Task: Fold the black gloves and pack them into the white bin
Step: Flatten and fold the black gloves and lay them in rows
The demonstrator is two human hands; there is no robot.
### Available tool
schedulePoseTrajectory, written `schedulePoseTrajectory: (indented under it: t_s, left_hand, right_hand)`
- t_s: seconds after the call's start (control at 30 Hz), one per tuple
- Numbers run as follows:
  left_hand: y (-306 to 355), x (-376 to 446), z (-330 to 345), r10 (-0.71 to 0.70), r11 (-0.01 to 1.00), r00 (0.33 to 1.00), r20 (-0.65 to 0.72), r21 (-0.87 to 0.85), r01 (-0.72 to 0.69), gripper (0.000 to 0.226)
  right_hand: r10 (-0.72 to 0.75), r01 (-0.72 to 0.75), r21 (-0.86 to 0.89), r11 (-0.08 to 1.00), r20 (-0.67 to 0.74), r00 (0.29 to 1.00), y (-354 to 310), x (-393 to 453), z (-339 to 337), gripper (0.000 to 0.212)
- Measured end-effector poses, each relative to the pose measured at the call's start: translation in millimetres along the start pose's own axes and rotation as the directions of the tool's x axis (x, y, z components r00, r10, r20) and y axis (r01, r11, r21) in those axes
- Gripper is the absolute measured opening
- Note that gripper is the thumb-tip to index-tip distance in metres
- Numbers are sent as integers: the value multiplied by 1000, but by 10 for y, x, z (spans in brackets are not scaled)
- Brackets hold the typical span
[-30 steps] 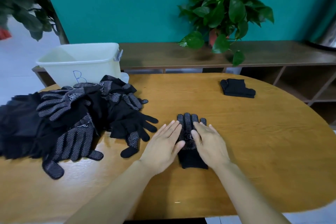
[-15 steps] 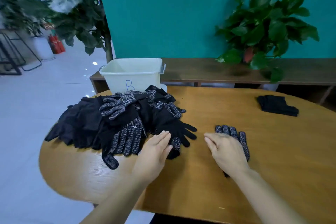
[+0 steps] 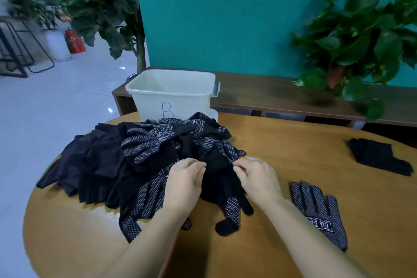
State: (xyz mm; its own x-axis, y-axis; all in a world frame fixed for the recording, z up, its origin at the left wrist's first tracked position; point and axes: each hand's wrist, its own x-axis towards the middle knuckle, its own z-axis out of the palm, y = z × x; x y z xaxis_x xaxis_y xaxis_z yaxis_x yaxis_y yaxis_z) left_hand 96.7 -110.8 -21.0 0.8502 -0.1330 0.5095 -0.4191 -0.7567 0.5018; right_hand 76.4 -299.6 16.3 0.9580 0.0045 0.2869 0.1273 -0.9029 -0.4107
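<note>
Both hands, the left hand (image 3: 185, 178) and right hand (image 3: 257, 176), having left the flattened glove (image 3: 320, 212) lying on the table (image 3: 282, 156), are now pinching a second glove (image 3: 218, 165) from the pile (image 3: 140, 165) before the white bin (image 3: 171, 92), likely its mate.

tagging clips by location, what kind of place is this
Probably an office or lobby-type room, not a workshop: a round wooden table, a teal wall above a low wooden shelf, potted plants, and a shiny tiled floor with a red fire extinguisher behind.

1 bin (image 3: 171, 95), 2 hands, 1 glove pile (image 3: 144, 160).
</note>
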Motion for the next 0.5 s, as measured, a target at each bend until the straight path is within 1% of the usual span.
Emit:
schedulePoseTrajectory:
  t_s: [0.07, 0.13, 0.27, 0.37, 0.5]
  left_hand:
    - [-60, 73, 117, -24, 999, 1000, -8, 32, 24, 13]
    - [-107, 98, 210, -48, 997, 999, -2, 66, 48, 17]
    - [-159, 89, 291, -64, 992, 998, -21, 103, 66, 24]
    - [-180, 92, 307, -51, 993, 997, -49, 108, 56, 27]
    - [-171, 77, 308, -27, 988, 997, -67, 147, 37, 31]
  right_hand:
    - [-4, 4, 9, 1000, 18, 1000, -2, 165, 124, 26]
    - [-8, 7, 13, 1000, 47, 999, 15, 295, 244, 31]
    - [42, -43, 11, 999, 107, 993, 57, 462, 454, 42]
    - [62, -62, 5, 998, 81, 995, 53, 511, 530, 43]
    - [65, -62, -63, 996, 41, 997, -7, 450, 528, 45]
